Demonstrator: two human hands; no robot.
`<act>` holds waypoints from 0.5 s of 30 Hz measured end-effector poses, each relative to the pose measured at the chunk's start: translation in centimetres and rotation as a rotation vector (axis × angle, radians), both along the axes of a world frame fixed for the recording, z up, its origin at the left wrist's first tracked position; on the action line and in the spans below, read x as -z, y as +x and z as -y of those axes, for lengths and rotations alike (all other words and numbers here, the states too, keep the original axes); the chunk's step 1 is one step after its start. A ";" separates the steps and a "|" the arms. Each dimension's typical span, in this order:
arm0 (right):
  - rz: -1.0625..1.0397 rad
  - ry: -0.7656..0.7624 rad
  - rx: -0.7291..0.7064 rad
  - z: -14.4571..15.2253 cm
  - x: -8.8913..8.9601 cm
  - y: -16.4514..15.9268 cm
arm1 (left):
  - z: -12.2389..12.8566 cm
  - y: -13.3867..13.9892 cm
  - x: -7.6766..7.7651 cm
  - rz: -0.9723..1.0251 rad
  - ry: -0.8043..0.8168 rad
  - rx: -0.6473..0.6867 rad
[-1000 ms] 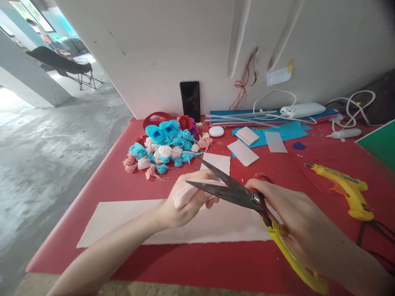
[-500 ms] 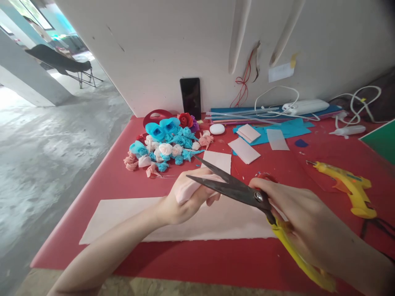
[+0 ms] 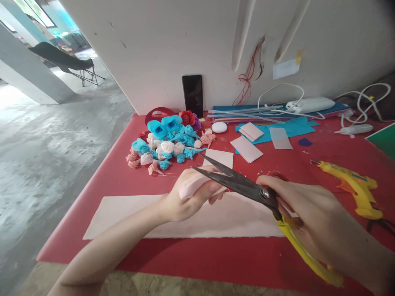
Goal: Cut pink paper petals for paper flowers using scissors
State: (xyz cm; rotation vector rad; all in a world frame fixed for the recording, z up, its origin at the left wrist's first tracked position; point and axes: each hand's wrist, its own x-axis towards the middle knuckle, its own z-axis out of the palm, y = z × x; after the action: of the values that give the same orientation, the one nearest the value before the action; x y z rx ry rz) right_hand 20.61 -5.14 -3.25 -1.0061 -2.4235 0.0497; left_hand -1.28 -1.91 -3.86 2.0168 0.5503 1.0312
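Note:
My left hand is closed around a folded piece of pale pink crepe paper, held above the table. My right hand grips a pair of scissors with dark blades and yellow handles. The blades are slightly apart and point left, passing over the fingers and paper of my left hand; whether paper lies between them I cannot make out. Beneath both hands a long pale pink paper strip lies flat.
On the red table, crepe-paper flowers pile up at the back left. A phone leans on the wall. Folded pink pieces and blue paper lie behind. A yellow glue gun rests at the right, near white cables.
The scissor blades have come closer together over the left hand's paper. The view has shifted slightly; the left hand keeps its hold.

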 end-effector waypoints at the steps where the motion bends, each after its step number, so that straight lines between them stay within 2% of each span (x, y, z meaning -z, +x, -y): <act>1: -0.002 0.013 0.004 0.0 0.0 0.0 | 0.0 0.0 0.0 -0.006 -0.003 0.007; 7: -0.022 0.044 0.015 -0.2 0.3 0.1 | 0.1 -0.1 0.2 -0.038 -0.055 -0.005; 12: -0.063 -0.059 0.010 -0.1 0.5 0.3 | -0.1 0.0 0.8 0.027 -0.153 -0.004; 15: -0.096 -0.122 0.056 -0.1 0.6 0.3 | -0.1 0.0 1.2 0.070 -0.219 0.009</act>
State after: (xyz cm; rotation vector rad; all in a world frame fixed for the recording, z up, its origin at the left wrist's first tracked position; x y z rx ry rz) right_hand 20.94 -5.04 -3.86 -1.0993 -2.3274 0.2239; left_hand -1.29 -1.76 -5.02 1.7834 0.5895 0.9872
